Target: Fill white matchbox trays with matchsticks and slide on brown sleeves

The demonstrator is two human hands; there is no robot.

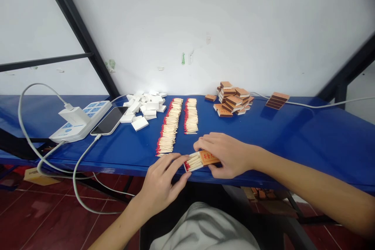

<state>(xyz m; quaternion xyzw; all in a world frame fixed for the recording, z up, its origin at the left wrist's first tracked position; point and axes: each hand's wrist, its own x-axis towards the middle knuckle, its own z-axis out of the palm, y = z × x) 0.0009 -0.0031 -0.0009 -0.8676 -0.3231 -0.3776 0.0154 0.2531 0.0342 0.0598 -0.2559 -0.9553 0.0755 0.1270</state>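
At the near edge of the blue table [293,136], both my hands are on one matchbox [202,159]. My right hand [224,154] grips its orange sleeve with fingers curled round it. My left hand [164,177] pinches the white inner tray, which sticks out to the left and is full of red-tipped matches. Just beyond lie two long rows of loose matches [170,125], red heads to the left.
A heap of white inner trays [145,107] lies at the back left. Orange sleeves are piled [233,99] at the back, with a small stack [277,100] further right. A phone [109,120], a power strip [79,121] and cables sit on the left.
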